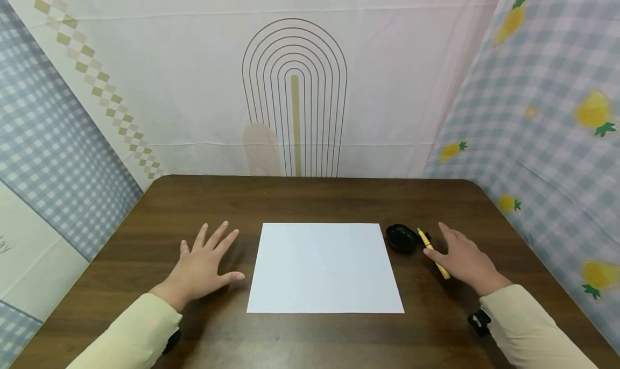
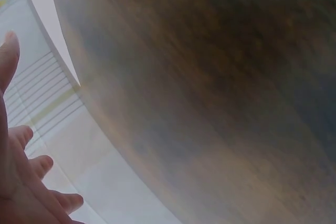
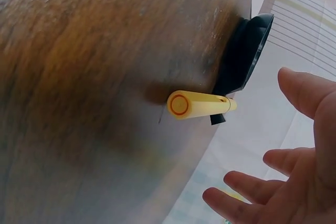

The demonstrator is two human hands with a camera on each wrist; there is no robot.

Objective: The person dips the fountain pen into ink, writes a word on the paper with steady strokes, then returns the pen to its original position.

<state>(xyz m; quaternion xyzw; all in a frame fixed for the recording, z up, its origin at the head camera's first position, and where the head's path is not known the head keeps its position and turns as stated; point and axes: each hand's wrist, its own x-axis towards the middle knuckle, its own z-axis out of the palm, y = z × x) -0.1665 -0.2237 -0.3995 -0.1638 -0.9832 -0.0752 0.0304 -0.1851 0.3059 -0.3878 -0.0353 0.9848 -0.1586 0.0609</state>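
A blank white sheet of paper [image 1: 325,268] lies on the wooden table between my hands. To its left, my left hand [image 1: 199,269] hovers over the tabletop, fingers spread and holding nothing; its thumb points toward the paper's left edge. My right hand [image 1: 464,257] is held over the right side with fingers extended, nothing in its grasp. Just below its thumb, a slim yellow pen [image 1: 438,262] slants with its far end on the short handle of a small black dish [image 1: 401,238]. In the right wrist view, the pen's round butt [image 3: 179,105] faces the camera, apart from the fingers.
The brown wooden table [image 1: 213,197] has rounded far corners. Behind it hangs a white cloth [image 1: 194,89] printed with arches. Blue checked cloth [image 1: 547,116] with yellow fruit prints lines the right side, and more checked cloth hangs at the left.
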